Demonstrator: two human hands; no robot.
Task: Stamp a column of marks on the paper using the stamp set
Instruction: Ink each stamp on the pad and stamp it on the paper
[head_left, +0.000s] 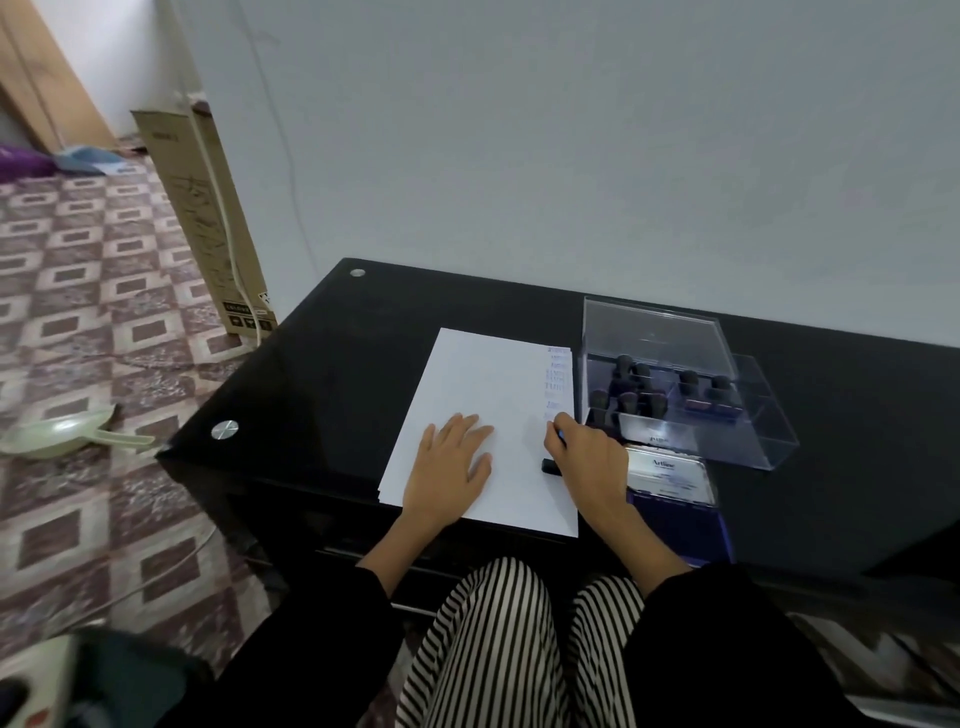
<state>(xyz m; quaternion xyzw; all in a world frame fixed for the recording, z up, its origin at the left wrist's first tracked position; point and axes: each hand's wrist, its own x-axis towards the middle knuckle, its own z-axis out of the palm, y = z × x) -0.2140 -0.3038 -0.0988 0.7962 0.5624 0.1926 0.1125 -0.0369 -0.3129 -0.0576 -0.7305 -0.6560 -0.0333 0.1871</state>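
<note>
Currently the stamp (550, 466) is being clamped in the right hand (587, 457) under the column of marks (557, 376), the paper (483, 374) being pinned by the flat left hand (452, 462); alignment just beneath seems needed.

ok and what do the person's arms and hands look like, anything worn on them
Both arms are in long black sleeves, the left sleeve and right sleeve ending partway along the forearm. The left hand and right hand are bare: no gloves, and no ring, watch or bracelet shows.
</note>
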